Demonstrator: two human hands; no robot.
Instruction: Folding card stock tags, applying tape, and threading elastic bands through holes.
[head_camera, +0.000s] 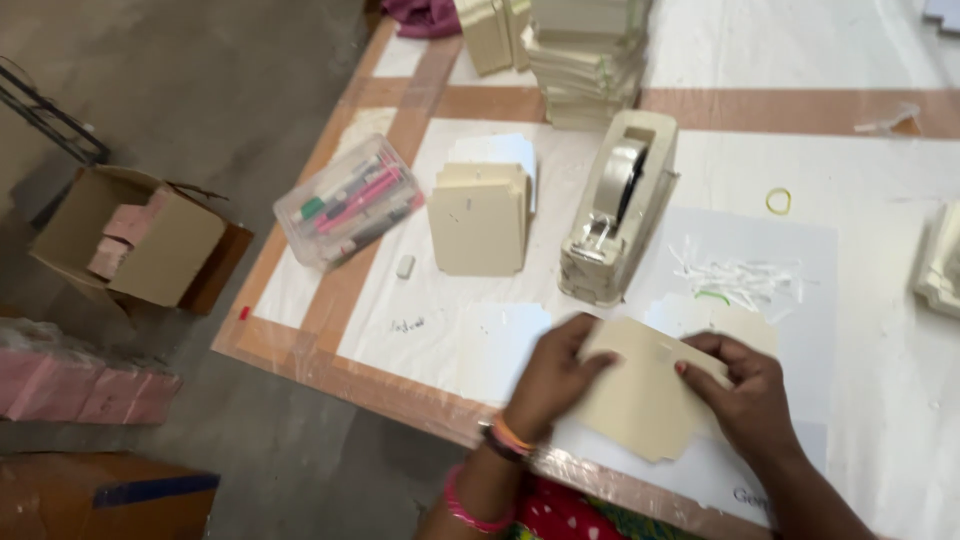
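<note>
A flat cream-coloured card cut-out (640, 395) lies near the table's front edge, held between both hands. My left hand (555, 375) grips its left side, fingers curled over the top corner. My right hand (745, 390) presses on its right side, thumb and fingers on the card. A pile of the same cream cards (480, 218) sits further back on the table. Just right of that pile stands a large beige tape dispenser (618, 205).
A clear box of markers (348, 203) and a small white eraser (405, 266) lie at the left. Tall stacks of cards (585, 55) stand at the back. A yellow rubber band (778, 200) and paper shreds (740, 278) lie right. An open cardboard box (135, 240) sits on the floor.
</note>
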